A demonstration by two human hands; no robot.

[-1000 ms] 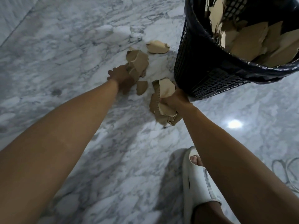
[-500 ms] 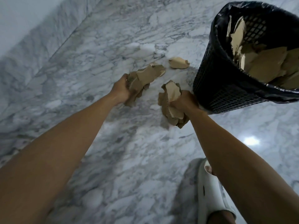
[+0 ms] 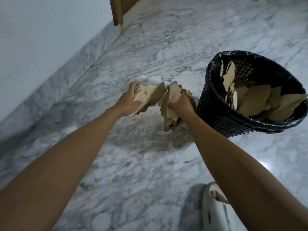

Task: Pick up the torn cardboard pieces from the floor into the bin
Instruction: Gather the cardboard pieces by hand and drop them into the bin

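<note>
Underfoot, a grey-veined white marble floor (image 3: 136, 172) fills nearly the whole view, meeting a pale wall (image 3: 33, 39) at far left, with a brown wooden door edge (image 3: 117, 10) at the far top. Right of centre stands a black mesh plastic bin lined with a black bag (image 3: 221, 117), seemingly tipped toward the camera by the wide lens; it already holds many tan torn cardboard pieces (image 3: 256, 100), so the job looks well along. Both bare forearms reach out from the near edge. Left hand (image 3: 128, 100) clenches a crumpled bundle of tan cardboard scraps (image 3: 150, 94); right hand (image 3: 181, 104) grips its own wad of corrugated scraps (image 3: 170, 112), some hanging below the fist. Both loads are held clear of the floor, touching or nearly so, just left of the bin: gathered in fistfuls, likely to save trips. Next move, as I judge it, is carrying both right, over the rim. Loose hanging bits could drop short. No stray piece is visible on the floor. Near right, toes in a white slide sandal (image 3: 215, 212).
</note>
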